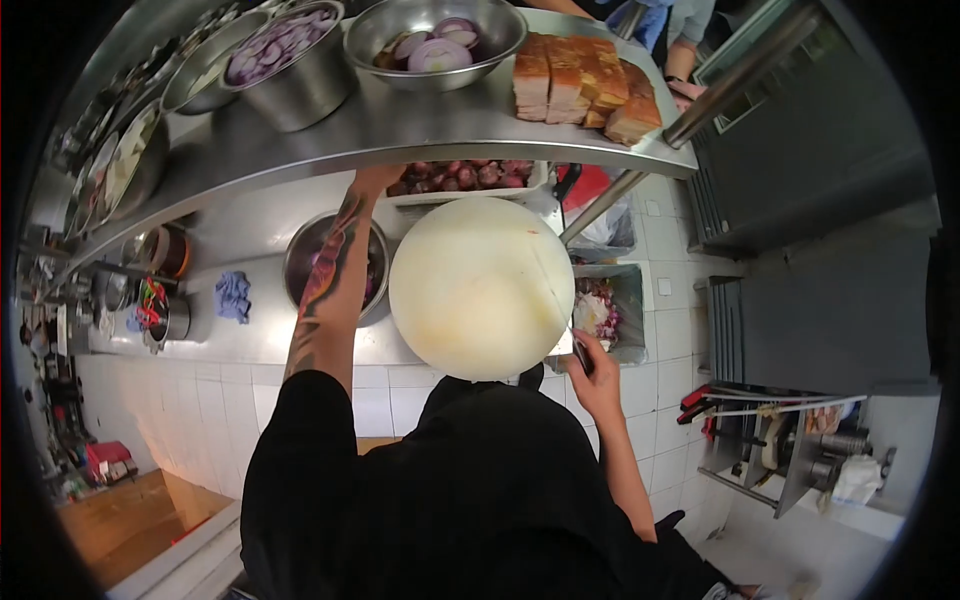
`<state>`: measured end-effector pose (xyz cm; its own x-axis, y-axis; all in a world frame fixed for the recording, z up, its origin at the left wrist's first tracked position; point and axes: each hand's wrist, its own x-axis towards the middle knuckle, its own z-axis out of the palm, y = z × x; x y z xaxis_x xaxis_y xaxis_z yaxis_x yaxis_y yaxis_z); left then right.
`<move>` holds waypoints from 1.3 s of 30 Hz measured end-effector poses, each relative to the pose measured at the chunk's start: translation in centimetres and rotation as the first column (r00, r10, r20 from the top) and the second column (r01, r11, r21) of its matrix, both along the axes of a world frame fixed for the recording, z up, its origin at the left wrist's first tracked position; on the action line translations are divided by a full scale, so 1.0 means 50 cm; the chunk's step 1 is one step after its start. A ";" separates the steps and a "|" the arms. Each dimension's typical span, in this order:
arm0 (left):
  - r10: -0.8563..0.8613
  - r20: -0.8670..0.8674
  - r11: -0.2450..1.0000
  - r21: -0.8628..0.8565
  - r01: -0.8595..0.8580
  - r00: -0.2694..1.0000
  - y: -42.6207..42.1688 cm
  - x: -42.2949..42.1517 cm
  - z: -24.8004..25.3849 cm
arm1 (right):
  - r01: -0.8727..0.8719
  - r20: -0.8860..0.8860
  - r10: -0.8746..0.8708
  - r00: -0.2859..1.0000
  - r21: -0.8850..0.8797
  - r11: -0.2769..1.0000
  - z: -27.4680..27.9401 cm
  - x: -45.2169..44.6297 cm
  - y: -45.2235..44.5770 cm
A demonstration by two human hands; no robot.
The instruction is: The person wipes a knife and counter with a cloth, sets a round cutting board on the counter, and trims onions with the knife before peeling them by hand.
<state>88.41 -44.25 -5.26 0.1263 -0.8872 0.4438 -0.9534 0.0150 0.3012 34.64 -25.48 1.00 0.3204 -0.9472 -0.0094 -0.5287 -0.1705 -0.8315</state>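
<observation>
My right hand (598,376) is closed around the dark handle of a knife (581,350), at the right edge of a round white cutting board (470,290). Its thin blade points up and away over the board. Stretched forward, my left hand (380,176) reaches the near left end of a white tray of red onions (465,178). The shelf edge hides its fingers, so whether they grip an onion does not show. Under my left forearm stands a steel bowl (296,268) with some purple pieces in it.
Above runs a steel shelf (420,140) bearing a pot of sliced onions (290,90), a bowl of halved onions (435,65) and slabs of cooked meat (575,85). A lined bin (635,330) with onion scraps stands right. A blue cloth (232,297) lies left. Another person's arm (683,55) shows behind.
</observation>
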 end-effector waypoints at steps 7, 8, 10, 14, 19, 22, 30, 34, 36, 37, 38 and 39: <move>0.209 0.223 0.963 0.123 -0.240 0.952 -0.064 -0.121 -0.114 | 0.375 -0.034 -0.374 0.927 0.157 0.914 -0.049 -0.144 0.179; 0.202 0.220 0.966 0.115 -0.231 0.954 -0.071 -0.125 -0.108 | 0.429 -0.020 -0.433 0.901 0.172 0.887 -0.068 -0.157 0.194; 0.228 0.090 0.892 0.381 -0.245 0.969 -0.066 -0.134 -0.065 | 0.461 0.005 -0.469 0.883 0.172 0.871 -0.091 -0.167 0.204; 0.257 -0.026 0.911 0.341 -0.233 0.966 -0.031 -0.118 -0.040 | 0.436 0.046 -0.450 0.892 0.172 0.883 -0.051 -0.180 0.169; 0.147 -0.811 0.988 0.143 -0.053 0.567 0.013 -0.060 -0.094 | 0.307 0.051 -0.312 0.949 0.098 0.947 -0.004 -0.195 0.081; 0.049 -0.997 0.997 0.053 -0.058 -0.057 0.073 -0.097 -0.053 | 0.248 0.267 -0.224 0.937 -0.063 0.967 -0.088 -0.208 0.028; -0.171 -0.940 0.984 -0.177 -0.005 -0.295 0.134 -0.392 0.036 | 0.114 0.118 -0.111 0.987 -0.015 0.993 -0.065 -0.208 -0.069; -0.014 -0.936 0.944 -0.128 0.303 -0.353 0.200 -0.613 0.059 | 0.078 0.140 -0.065 0.988 -0.089 0.993 -0.008 -0.196 -0.077; 0.051 -0.951 0.928 -0.067 0.366 -0.304 0.231 -0.717 0.051 | 0.082 0.080 -0.071 0.994 -0.147 0.986 -0.005 -0.194 -0.087; 0.077 -0.944 0.915 -0.061 0.400 -0.319 0.243 -0.759 0.048 | 0.053 0.023 -0.049 0.999 -0.209 0.977 -0.005 -0.196 -0.088; 0.115 -0.935 0.911 -0.036 0.411 -0.337 0.255 -0.796 0.047 | 0.082 0.016 -0.081 0.997 -0.204 0.976 0.003 -0.198 -0.084; 0.139 -0.912 0.902 -0.045 0.430 -0.387 0.266 -0.827 0.059 | 0.075 0.047 -0.065 0.997 -0.236 0.969 0.017 -0.198 -0.079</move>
